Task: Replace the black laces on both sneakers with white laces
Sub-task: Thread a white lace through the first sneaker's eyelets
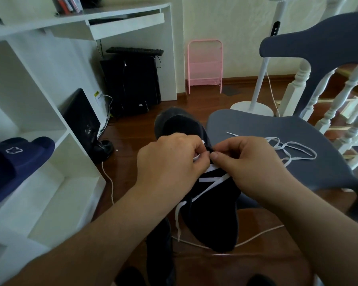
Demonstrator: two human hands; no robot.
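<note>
Both hands on the black sneaker (pixel 211 205), held up in front of me over the wood floor (pixel 132 129), toe end toward me, heel end away.

Left hand (pixel 170 164): fingers curled, thumb and forefinger pinching the white lace (pixel 212 179) near an eyelet on the left side of the shoe. A short bit of lace shows just under the fingertips.

Right hand (pixel 250 166): fingers curled, thumb tip pressed against the eyelet row on the shoe's top edge, gripping the upper. The two hands almost touch at the thumbs.

White lace already crosses the tongue in a few bars between my hands. One loose end hangs down the left side of the shoe, its tip near a white cable (pixel 254 236) on the floor.

Second white lace (pixel 289 149) lies loose in a tangle on the grey chair seat (pixel 277 129), just right of my right hand, not touching the shoe.

Another dark shoe (pixel 161 250) sits on the floor below the one I hold; can't tell its lace state, too dark.

Around: white shelf unit (pixel 50 124) on my left with a navy slipper (pixel 15 159) on it, black PC tower (pixel 130 83) under the worktop (pixel 112 15), pink rack (pixel 205 65) at the wall, white fan stand (pixel 254 106) behind the chair.
</note>
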